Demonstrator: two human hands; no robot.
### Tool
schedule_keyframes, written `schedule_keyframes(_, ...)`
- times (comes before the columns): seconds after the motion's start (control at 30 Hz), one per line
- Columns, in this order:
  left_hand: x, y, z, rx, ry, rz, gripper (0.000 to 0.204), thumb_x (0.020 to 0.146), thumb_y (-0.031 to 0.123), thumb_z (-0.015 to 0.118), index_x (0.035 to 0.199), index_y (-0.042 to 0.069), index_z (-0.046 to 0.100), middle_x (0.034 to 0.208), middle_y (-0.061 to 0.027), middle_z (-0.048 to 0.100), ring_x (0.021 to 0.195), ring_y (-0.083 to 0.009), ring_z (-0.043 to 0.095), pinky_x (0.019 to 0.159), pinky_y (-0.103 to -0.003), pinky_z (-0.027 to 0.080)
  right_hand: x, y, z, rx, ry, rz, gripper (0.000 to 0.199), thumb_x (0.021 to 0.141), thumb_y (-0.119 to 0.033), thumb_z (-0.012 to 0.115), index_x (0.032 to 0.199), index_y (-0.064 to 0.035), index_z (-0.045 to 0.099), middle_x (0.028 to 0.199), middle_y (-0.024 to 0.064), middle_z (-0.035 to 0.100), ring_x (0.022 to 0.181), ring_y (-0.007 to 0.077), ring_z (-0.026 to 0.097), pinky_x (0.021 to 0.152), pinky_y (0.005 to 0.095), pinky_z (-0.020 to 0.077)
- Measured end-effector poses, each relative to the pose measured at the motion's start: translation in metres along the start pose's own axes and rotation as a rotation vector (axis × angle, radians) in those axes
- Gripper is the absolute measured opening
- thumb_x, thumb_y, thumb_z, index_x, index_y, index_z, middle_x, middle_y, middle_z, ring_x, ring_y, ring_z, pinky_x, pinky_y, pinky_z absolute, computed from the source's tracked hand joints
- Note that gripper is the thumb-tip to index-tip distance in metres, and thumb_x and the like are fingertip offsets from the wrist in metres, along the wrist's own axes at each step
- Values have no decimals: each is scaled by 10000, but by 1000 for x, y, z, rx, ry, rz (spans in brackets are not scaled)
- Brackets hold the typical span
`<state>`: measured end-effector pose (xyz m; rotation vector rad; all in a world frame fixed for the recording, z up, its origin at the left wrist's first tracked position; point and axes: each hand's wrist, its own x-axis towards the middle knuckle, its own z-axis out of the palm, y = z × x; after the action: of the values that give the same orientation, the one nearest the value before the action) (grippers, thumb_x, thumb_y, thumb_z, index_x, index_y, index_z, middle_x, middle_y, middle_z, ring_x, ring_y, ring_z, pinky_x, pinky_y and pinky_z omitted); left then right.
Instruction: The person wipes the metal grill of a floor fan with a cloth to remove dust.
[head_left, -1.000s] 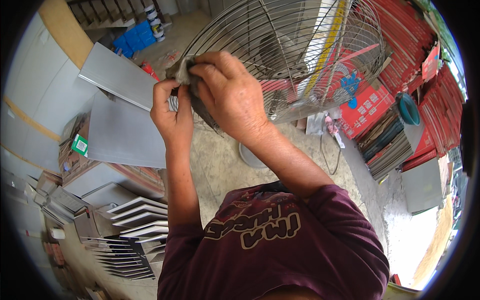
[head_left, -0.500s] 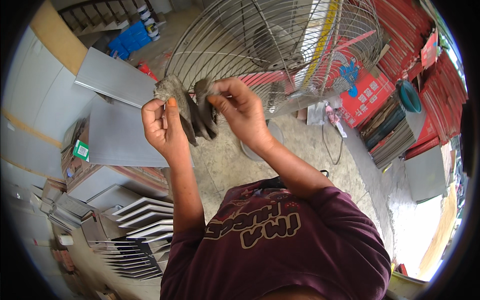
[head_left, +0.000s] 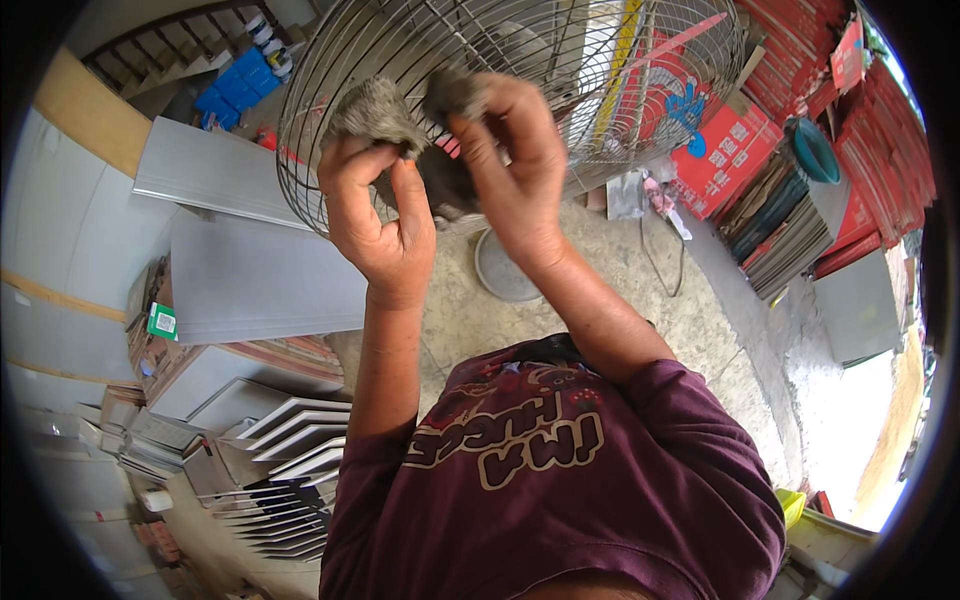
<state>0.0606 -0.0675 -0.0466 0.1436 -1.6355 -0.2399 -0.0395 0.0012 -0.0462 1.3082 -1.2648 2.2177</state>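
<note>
Head view: we have a grey cloth up in both hands, one stretch of it bunched above the fingertips of our left hand, another gathered at the fingertips of our right hand. The left thumb and fingers are pinched together on the cloth; the right ones are clamped on their own bunch, a little blurred. A darker part of the cloth droops in the gap between the hands, just beside each.

Just beyond both hands stands a fan's wire cage; we cannot tell whether the cloth touches it. Below the right hand, well apart from it, a round grey disc shows near the floor. To the right of the right hand are red boxes and, farther out, a teal basin. Left of the left hand lies a wide grey panel, with blue boxes farther off, up and to the left. White-edged boards stand below and left of that hand.
</note>
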Motion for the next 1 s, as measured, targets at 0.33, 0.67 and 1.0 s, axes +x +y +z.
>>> schedule_keyframes(0.33, -51, -19, -20, 140, -65, -110, 172, 813, -44, 660, 955, 23, 589, 958, -109, 613, 900, -300, 581, 813, -383, 473, -52, 28, 13, -34, -258, 72, 275, 774, 72, 633, 1024, -23, 569, 1072, 137, 588, 975, 323, 604, 817, 353, 506)
schedule_keyframes(0.67, -75, -6, -31, -290, 56, -503, 137, 920, -46, 580, 1029, -6, 506, 1030, -79, 598, 930, -128, 557, 842, -268, 458, -82, 42, -1, 192, -223, 427, 218, 854, 49, 630, 1050, -18, 562, 1018, 71, 599, 953, 179, 608, 809, 284, 503)
schedule_keyframes(1.0, -53, 8, 14, -364, -32, -278, 176, 927, -54, 566, 1074, -16, 477, 1075, -119, 613, 956, -134, 584, 861, -270, 474, -42, 34, -44, 312, 121, 373, 172, 902, 33, 619, 1054, -19, 557, 999, -4, 531, 917, 42, 529, 740, 182, 452)
